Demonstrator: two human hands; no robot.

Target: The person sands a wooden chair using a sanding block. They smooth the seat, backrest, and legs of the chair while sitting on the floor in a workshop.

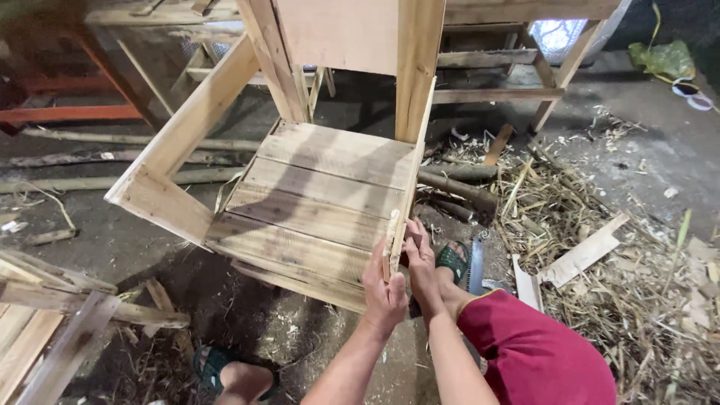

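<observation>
One wooden chair [315, 202] is seen in the middle, standing on the dirty floor [645, 150]. Its seat is made of four pale planks. Two hands are seen at the seat's near right corner. The left hand [382, 289] is laid half-open on the seat edge. The right hand [420, 262] is pressed flat against the side rail [409, 187]. Two green sandals [454, 259] are worn.

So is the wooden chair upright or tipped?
Tipped: the wooden chair leans, seat slats sloping, both hands at its edge.
</observation>
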